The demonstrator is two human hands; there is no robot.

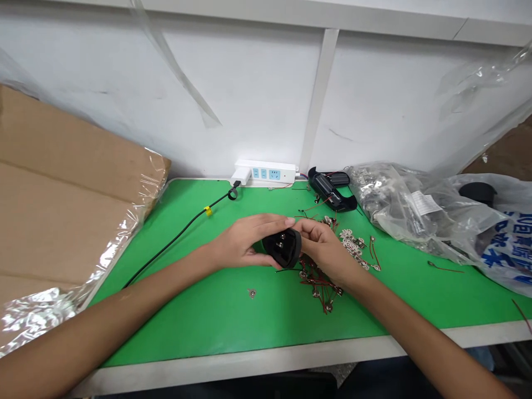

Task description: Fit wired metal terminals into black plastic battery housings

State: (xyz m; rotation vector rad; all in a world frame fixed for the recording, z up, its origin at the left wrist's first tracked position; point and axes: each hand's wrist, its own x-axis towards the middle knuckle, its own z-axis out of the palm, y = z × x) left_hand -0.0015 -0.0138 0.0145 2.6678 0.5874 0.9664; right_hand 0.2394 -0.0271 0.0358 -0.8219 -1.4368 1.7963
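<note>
On the right of the bench, a white plastic bag [505, 244] carries large blue printed characters, but they are crumpled and cut off at the edge, so I cannot read them. A clear bag of metal parts [399, 202] beside it has a white label, its print too small to make out. The white power strip [266, 173] against the wall shows light blue sockets and no legible brand.

Over the middle of the green mat [208, 316], both hands meet around a small black plastic housing [282, 247]. It is held just off the mat, its open face turned towards the person, with two small metal contacts showing inside. Its long axis runs roughly from left to right, tilted slightly.

The left hand [241, 244] curls around the housing's left end, fingers stretched over the top and thumb below. The right hand [322, 246] closes on its right end, fingers bent tight against the rim.

Just under and beside the right hand lies a scatter of metal tabs with red wires [322, 285]. A second black housing [330, 191] lies farther back, near the power strip.
</note>
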